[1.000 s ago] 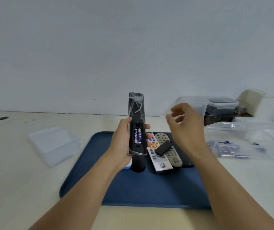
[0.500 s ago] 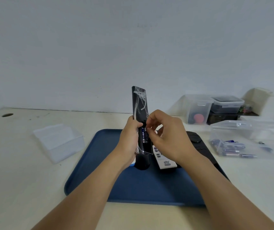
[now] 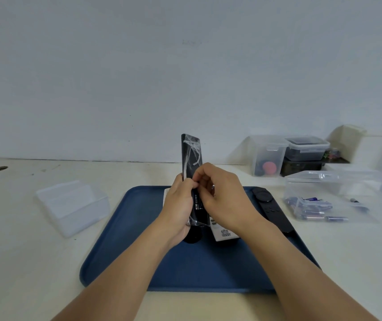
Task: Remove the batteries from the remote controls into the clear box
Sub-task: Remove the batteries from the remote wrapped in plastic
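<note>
- I see my left hand (image 3: 179,205) wrapped round the lower half of a black remote control (image 3: 191,163), holding it upright above the blue tray (image 3: 125,239); its back faces me and the battery bay is open.
- My right hand (image 3: 225,200) is at the bay, its fingers (image 3: 200,176) curled and bunched at the top of a battery (image 3: 198,201). They look to be pinching it, though the tips are partly hidden.
- I judge the battery light, stiff and smooth, so it could slip. The best hold is at the end that lifts free of the spring, taken between thumb and forefinger.
- The remote is rigid plastic, wrapped in crinkled clear film (image 3: 191,151) that looks slick. I'd keep the left grip low on its edges, clear of the bay.
- The clear box (image 3: 324,193) stands on the desk (image 3: 23,262) to the right of the tray, lid raised, with batteries already lying in it. It is an easy reach for the right hand.
- More remotes lie on the tray: a white one (image 3: 222,231) under my right wrist and a long black one (image 3: 272,209) near the right edge.
- A second, frosted box (image 3: 71,205) sits well apart on the left.
</note>
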`<act>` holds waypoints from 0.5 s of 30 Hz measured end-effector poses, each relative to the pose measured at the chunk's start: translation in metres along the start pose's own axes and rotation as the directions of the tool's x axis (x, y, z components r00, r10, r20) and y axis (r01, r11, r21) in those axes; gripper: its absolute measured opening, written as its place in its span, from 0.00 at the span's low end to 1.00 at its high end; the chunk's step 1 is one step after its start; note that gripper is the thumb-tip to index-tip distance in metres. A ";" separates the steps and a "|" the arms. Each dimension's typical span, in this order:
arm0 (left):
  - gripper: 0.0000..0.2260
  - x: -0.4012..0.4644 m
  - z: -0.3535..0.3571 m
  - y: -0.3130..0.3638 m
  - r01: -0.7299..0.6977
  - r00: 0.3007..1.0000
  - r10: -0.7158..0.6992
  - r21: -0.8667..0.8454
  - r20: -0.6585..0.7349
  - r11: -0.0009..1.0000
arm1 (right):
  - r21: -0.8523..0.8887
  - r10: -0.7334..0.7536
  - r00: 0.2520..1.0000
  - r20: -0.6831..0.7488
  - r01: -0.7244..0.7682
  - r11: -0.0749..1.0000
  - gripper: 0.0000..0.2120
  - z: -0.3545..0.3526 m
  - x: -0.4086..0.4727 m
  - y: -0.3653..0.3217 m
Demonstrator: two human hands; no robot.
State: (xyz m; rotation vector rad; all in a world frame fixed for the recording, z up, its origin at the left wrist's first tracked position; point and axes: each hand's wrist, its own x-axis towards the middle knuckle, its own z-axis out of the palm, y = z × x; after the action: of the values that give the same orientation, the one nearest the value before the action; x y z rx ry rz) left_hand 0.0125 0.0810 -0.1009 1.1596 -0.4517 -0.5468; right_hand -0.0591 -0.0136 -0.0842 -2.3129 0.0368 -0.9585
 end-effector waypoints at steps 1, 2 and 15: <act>0.05 0.000 0.000 0.000 0.007 1.000 -0.007 -0.017 -0.003 1.000 | 0.003 0.005 1.000 0.003 -0.005 1.000 0.13 0.000 0.000 0.000; 0.05 0.001 0.001 0.000 0.016 1.000 -0.016 -0.036 -0.005 0.999 | 0.003 0.015 1.000 0.008 -0.015 1.000 0.13 0.000 0.001 0.001; 0.07 0.002 0.002 0.003 0.031 0.998 -0.034 -0.066 -0.055 0.997 | 0.010 0.026 0.997 0.067 -0.027 1.000 0.12 0.003 0.006 0.000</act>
State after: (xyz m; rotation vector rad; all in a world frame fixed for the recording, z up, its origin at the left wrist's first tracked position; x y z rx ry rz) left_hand 0.0137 0.0788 -0.0978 1.1187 -0.3650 -0.5521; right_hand -0.0528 -0.0137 -0.0818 -2.3269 0.0346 -0.8654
